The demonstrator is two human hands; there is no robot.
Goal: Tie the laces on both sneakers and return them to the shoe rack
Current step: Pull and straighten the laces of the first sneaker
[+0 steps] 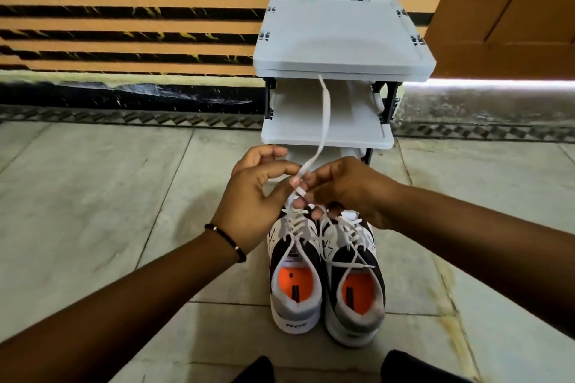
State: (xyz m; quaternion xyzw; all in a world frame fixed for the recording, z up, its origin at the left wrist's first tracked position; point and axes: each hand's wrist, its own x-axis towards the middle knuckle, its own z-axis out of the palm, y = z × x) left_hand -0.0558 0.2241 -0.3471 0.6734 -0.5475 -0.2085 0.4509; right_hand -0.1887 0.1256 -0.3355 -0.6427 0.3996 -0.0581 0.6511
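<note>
Two white, black and grey sneakers with orange insoles stand side by side on the floor, toes toward the rack: the left sneaker (294, 277) and the right sneaker (354, 286). Both my hands hover above the left sneaker's toe end. My left hand (252, 193) and my right hand (345, 186) pinch the left sneaker's white lace (323, 121), whose free end rises up in front of the rack. The right sneaker's laces (351, 246) lie loose across its tongue. The white shoe rack (342, 37) stands just beyond the sneakers.
The rack has a flat top and a lower shelf (326, 134), against a wall striped orange and black (124, 9). An orange door (513, 9) is at the right. The floor is pale stone tile (93, 196). My dark-clothed knees (420, 367) show at the bottom.
</note>
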